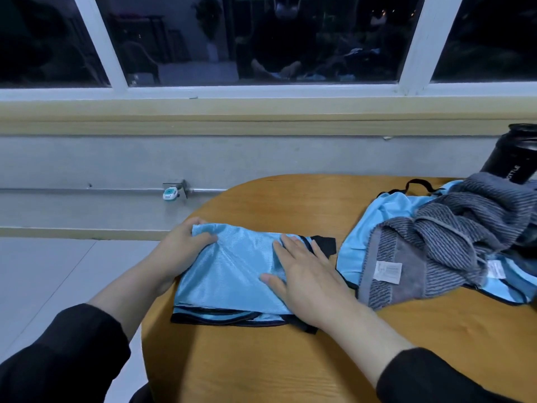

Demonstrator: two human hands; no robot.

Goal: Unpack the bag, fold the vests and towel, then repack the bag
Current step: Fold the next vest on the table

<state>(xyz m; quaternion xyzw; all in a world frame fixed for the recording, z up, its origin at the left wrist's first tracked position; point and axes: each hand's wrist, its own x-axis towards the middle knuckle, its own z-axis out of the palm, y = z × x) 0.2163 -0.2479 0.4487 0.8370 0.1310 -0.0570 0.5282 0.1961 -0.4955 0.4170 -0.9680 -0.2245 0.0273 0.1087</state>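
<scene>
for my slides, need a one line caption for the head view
Left hand grips and right hand flattens a blue vest on the table.

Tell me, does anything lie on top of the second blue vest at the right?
Yes. The grey striped towel lies crumpled on top of the unfolded blue vest, covering most of it. The towel must come off first.
</scene>
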